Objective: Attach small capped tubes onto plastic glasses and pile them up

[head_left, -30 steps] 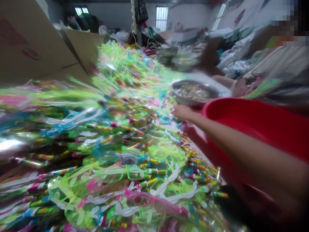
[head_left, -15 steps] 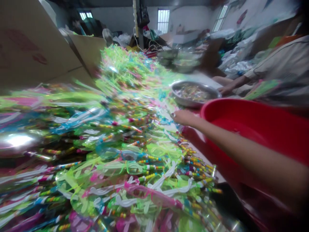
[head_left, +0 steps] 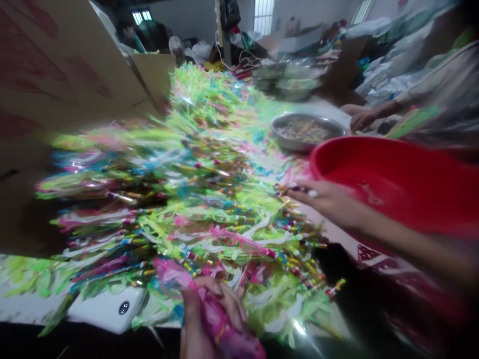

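Observation:
At the bottom middle my left hand (head_left: 215,309) is closed around a pink plastic-wrapped packet (head_left: 224,331), which looks like toy glasses in a clear bag. My right hand (head_left: 322,197) reaches in from the right, over the near edge of the heap beside the red tub. Its fingers look pinched together; dark purple and white bits show at them, blurred. Between and beyond both hands lies a big heap of clear-wrapped toy glasses (head_left: 209,214), green, pink, blue and white, with colourful bead-filled tubes pointing toward the right.
A large red tub (head_left: 374,149) stands at the right, with a steel bowl (head_left: 279,132) of small mixed pieces behind it. Cardboard (head_left: 75,94) leans at the left. A white phone (head_left: 107,309) lies at the table's front edge. Another person's hand (head_left: 362,119) is beyond the tub.
My left hand has come into view with the pink packet. My right hand has moved nearer and slightly right. The view has shifted, showing the phone and the table's front edge.

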{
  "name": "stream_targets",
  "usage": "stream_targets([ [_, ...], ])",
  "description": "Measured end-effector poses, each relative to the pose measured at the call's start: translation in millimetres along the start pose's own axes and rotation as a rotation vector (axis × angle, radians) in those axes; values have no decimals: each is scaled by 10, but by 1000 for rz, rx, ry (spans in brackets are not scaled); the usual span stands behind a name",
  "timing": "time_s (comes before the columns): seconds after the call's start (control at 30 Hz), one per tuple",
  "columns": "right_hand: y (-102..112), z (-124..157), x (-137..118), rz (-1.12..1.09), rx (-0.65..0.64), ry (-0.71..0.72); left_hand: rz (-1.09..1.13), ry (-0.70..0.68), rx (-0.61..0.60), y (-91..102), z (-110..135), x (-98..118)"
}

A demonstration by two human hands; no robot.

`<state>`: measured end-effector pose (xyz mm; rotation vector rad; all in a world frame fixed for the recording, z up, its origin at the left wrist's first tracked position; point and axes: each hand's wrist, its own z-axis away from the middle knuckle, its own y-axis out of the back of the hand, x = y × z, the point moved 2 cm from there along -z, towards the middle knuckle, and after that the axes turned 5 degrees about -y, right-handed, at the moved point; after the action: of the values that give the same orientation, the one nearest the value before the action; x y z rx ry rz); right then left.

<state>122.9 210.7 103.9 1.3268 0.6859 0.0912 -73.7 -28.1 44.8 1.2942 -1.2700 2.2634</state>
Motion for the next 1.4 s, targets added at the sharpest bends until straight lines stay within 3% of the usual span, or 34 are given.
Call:
stream_targets([
  [0.07, -106, 549, -277, -231, 1, -4, 40, 7, 38, -110, 26, 50],
  [0.17, -409, 1264, -688, -491, -129, -114, 70, -58, 109, -297, 91, 128],
  [0.23, -636, 1561, -904, -599, -193, -82, 79, -109, 98, -392, 137, 144],
  [0.3, -820, 1695, -1024, -696, -155, -44, 89, -130, 63, -435, 186, 124],
  [0.47, -966, 1682, -1031, -834, 72, -160, -19, -57, 81, -341, 308, -24],
  [0.6, -905, 1679, -966, -860, 35, -212, -121, -43, 137, -214, 338, -91],
  [0.7, -853, 1731, -845, -808, 54, -281, -166, -74, 13, -142, 314, -47],
  [0.8, -779, 1783, -714, -716, 127, -219, -236, -24, -129, -41, 316, 6],
  [0.93, -623, 1806, -640, -572, 135, -48, -381, -7, -95, 138, 359, 62],
  [1.0, -537, 1797, -650, -537, 100, -6, -524, -25, -288, 146, 369, 87],
  [1.07, -462, 1787, -679, -522, 104, 20, -652, -95, -581, 102, 373, 121],
  [1.13, -407, 1781, -712, -500, 161, 32, -730, -220, -763, 57, 366, 168],
  [1.27, -381, 1785, -766, -461, 238, 62, -845, -461, -874, 0, 343, 246],
  [1.4, -399, 1800, -767, -404, 252, 85, -984, -755, -903, -55, 346, 298],
])
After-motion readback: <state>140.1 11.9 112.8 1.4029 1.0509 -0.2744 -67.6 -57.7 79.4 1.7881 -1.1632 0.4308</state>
